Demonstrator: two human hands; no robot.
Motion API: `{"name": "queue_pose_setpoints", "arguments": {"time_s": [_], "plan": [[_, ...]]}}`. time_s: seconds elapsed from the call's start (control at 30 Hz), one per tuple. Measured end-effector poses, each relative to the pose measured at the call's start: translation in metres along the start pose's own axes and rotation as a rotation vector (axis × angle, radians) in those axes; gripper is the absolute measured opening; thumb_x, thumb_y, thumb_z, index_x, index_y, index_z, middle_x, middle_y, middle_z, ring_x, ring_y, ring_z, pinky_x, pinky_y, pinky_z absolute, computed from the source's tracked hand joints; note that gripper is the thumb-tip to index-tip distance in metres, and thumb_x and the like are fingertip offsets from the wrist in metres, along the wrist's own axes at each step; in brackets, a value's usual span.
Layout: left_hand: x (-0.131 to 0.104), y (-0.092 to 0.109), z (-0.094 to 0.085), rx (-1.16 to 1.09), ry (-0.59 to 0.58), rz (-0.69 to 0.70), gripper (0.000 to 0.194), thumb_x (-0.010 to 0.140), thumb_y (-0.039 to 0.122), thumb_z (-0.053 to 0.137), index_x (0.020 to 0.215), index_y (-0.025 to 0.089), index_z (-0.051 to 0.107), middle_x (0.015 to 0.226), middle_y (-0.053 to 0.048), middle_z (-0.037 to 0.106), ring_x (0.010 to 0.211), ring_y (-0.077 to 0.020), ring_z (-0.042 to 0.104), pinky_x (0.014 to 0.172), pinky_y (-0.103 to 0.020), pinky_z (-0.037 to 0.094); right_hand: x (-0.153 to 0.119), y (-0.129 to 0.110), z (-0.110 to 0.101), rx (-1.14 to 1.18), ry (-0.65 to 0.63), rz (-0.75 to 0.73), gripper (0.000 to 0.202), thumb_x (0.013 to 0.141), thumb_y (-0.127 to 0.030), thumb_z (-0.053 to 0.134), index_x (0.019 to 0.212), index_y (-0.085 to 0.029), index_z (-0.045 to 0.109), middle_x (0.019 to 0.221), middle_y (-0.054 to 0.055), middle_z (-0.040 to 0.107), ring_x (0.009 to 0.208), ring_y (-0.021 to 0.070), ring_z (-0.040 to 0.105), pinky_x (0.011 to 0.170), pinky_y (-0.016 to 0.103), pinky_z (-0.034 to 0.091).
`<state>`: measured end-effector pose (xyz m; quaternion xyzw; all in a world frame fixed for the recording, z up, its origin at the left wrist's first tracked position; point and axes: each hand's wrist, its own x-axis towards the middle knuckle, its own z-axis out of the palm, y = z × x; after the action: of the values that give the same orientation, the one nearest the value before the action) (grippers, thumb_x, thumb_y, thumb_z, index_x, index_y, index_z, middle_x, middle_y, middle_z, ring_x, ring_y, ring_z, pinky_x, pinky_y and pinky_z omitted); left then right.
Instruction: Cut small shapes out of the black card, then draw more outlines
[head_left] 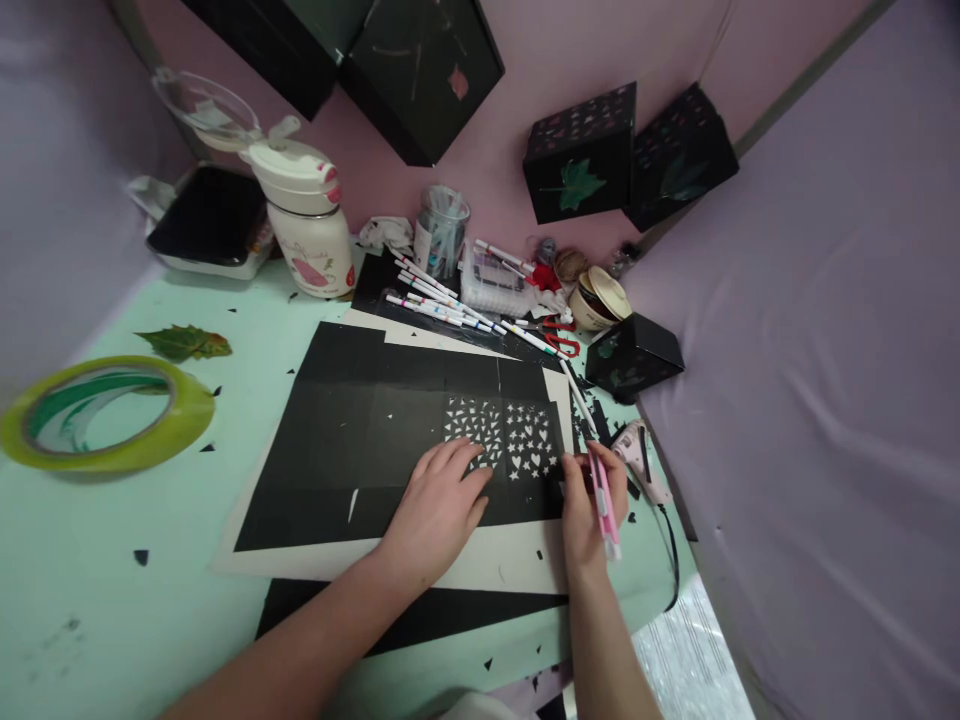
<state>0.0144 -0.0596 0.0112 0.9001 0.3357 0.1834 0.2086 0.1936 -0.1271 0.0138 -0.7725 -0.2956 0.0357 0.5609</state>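
Note:
Black paper (352, 410) lies on white sheets (450, 565), with cut-out triangles (465, 420) and cut-out stars and hearts (531, 440) side by side near its right end. My left hand (442, 490) rests on the paper, fingers spread loosely, its fingertips over the lower edge of the triangles. My right hand (589, 500) is closed around a pink utility knife (603, 500), at the right edge of the paper. The fingers hide the knife's tip. A small white slit (352, 505) shows in the paper left of my left hand.
Yellow tape (180, 420) and a leaf (187, 343) lie left. White-barrelled markers (435, 300), red-handled scissors (559, 335), a jar (441, 235) and a white bottle (311, 240) stand or lie behind. A black box (634, 355) and a corded glue gun (641, 460) are right. Black boxes (581, 160) hang above.

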Motion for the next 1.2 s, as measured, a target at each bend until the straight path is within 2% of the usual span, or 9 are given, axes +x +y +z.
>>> {"name": "queue_pose_setpoints", "arguments": {"time_s": [0.1,0.23,0.37,0.5,1.07,1.2], "plan": [[0.0,0.002,0.001,0.019,-0.001,0.006,0.028,0.086,0.018,0.06,0.114,0.018,0.062,0.126,-0.009,0.057,0.125,-0.0278,0.044,0.108,-0.048,0.036,0.0,0.004,-0.007,-0.086,0.004,0.005,0.029,0.083,-0.035,0.064,0.105,-0.017,0.061,0.09,0.005,0.062,0.079,0.0191,0.06,0.073,0.033,0.049],[0.001,0.005,0.0,0.046,0.005,0.001,0.035,0.086,0.022,0.062,0.121,0.02,0.059,0.126,-0.011,0.055,0.125,-0.0297,0.044,0.106,-0.05,0.035,-0.008,0.011,-0.005,-0.026,-0.094,-0.023,0.028,0.086,-0.035,0.06,0.109,-0.02,0.061,0.102,0.007,0.064,0.09,0.0214,0.062,0.083,0.037,0.049],[0.002,0.006,0.0,0.054,0.009,0.0,0.029,0.086,0.021,0.062,0.115,0.023,0.062,0.126,-0.009,0.054,0.125,-0.029,0.043,0.105,-0.049,0.036,-0.014,0.014,-0.001,0.029,-0.155,-0.019,0.028,0.086,-0.034,0.059,0.111,-0.02,0.06,0.097,0.007,0.067,0.087,0.0218,0.064,0.083,0.039,0.05],[0.002,0.005,-0.001,0.048,0.013,0.002,0.02,0.085,0.018,0.06,0.105,0.019,0.062,0.124,-0.01,0.053,0.123,-0.0272,0.044,0.104,-0.047,0.037,-0.013,0.014,-0.003,0.085,-0.14,-0.046,0.027,0.087,-0.03,0.058,0.111,-0.019,0.058,0.094,0.007,0.068,0.09,0.0216,0.065,0.088,0.041,0.049],[0.0,0.006,0.001,0.054,0.037,0.005,0.027,0.085,0.019,0.06,0.111,0.016,0.058,0.123,-0.011,0.055,0.122,-0.0275,0.046,0.105,-0.047,0.037,-0.014,0.017,-0.003,0.114,-0.145,-0.11,0.033,0.083,-0.03,0.06,0.115,-0.021,0.057,0.088,0.003,0.058,0.081,0.0187,0.059,0.082,0.038,0.049],[0.0,0.006,0.001,0.059,0.045,0.011,0.025,0.086,0.019,0.058,0.11,0.018,0.059,0.123,-0.01,0.055,0.121,-0.0274,0.046,0.104,-0.048,0.038,-0.013,0.013,-0.005,0.054,-0.127,-0.094,0.03,0.085,-0.034,0.06,0.111,-0.019,0.061,0.087,0.004,0.062,0.08,0.0196,0.06,0.077,0.036,0.05]]}}
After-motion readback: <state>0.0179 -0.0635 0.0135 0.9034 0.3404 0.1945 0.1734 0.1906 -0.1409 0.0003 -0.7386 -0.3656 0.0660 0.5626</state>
